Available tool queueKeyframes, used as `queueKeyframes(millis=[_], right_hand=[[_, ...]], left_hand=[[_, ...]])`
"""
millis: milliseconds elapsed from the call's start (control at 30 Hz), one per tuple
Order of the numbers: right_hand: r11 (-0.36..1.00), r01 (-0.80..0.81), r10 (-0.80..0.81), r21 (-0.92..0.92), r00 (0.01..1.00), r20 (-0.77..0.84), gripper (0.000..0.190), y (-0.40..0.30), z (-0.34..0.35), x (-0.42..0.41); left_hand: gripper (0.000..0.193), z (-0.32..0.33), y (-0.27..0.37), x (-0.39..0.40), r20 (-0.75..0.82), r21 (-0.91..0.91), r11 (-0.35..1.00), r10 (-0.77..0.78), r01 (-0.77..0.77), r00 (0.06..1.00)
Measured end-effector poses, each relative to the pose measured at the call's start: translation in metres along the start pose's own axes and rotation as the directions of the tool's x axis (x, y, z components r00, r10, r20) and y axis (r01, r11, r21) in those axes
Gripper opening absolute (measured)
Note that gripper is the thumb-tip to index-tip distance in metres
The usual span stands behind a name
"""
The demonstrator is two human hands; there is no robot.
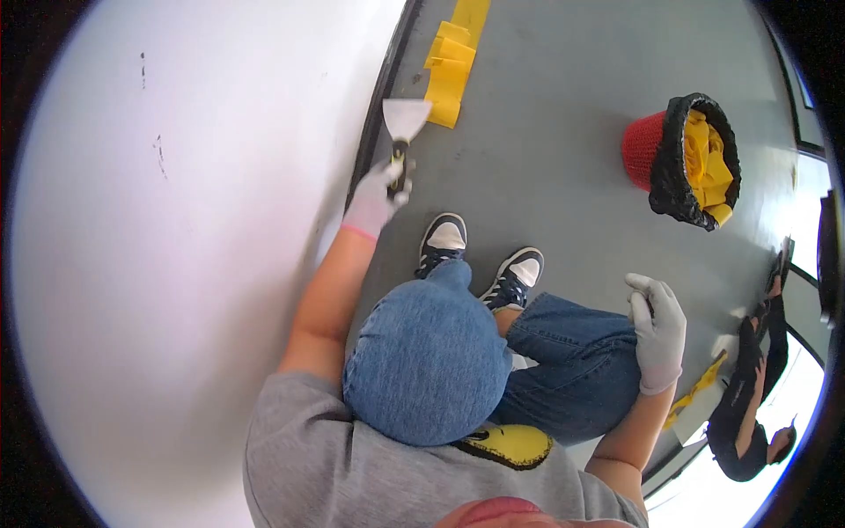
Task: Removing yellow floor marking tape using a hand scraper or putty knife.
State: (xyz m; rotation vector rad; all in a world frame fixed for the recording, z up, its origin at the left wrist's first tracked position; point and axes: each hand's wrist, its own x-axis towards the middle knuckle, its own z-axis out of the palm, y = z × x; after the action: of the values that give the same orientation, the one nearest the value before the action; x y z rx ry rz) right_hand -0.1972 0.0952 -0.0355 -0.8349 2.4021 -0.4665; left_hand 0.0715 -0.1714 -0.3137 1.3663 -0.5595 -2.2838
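My left hand, in a white glove with a pink cuff edge, grips the dark handle of a putty knife. The broad metal blade points away from me, its right corner by the near end of a yellow tape strip on the floor. That near part of the strip is rumpled and folded; farther off it lies flat. Whether the blade touches the tape I cannot tell. My right hand, also gloved, hangs beside my right knee with its fingers curled and close together. Nothing shows in it, though the palm is partly hidden.
A white wall with a dark baseboard runs along my left. On the grey floor stands a red basket with a black liner, holding crumpled yellow tape. Another person is at the far right, near more yellow tape.
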Motion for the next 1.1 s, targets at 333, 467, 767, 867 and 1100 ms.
queueKeyframes(millis=[333, 467, 767, 867, 1100], right_hand=[[0.999, 0.042, -0.042, 0.003, 0.999, 0.002, 0.020, 0.001, -0.002, -0.003], [0.997, 0.074, -0.074, -0.016, 0.997, 0.031, 0.020, 0.004, -0.001, -0.003], [0.996, 0.087, -0.087, 0.002, 0.996, -0.010, 0.021, 0.011, 0.006, 0.005], [1.000, 0.000, 0.000, 0.015, 1.000, -0.004, 0.021, 0.009, 0.003, 0.004], [0.996, 0.072, -0.071, 0.058, 0.997, -0.023, 0.021, 0.009, -0.001, -0.004]], left_hand=[[0.029, -0.119, -0.113, -0.148, -0.292, 0.006, 0.966, -0.245, 0.258, 0.924], [0.025, -0.107, -0.098, -0.107, -0.282, 0.204, 0.964, -0.109, 0.171, 0.953], [0.024, -0.024, 0.010, 0.043, -0.379, 0.179, 0.983, 0.100, -0.033, 0.920], [0.023, -0.031, 0.002, 0.016, -0.303, 0.198, 0.979, 0.113, -0.053, 0.946], [0.040, -0.109, -0.110, -0.126, -0.208, -0.013, 1.000, 0.011, -0.014, 0.978]])
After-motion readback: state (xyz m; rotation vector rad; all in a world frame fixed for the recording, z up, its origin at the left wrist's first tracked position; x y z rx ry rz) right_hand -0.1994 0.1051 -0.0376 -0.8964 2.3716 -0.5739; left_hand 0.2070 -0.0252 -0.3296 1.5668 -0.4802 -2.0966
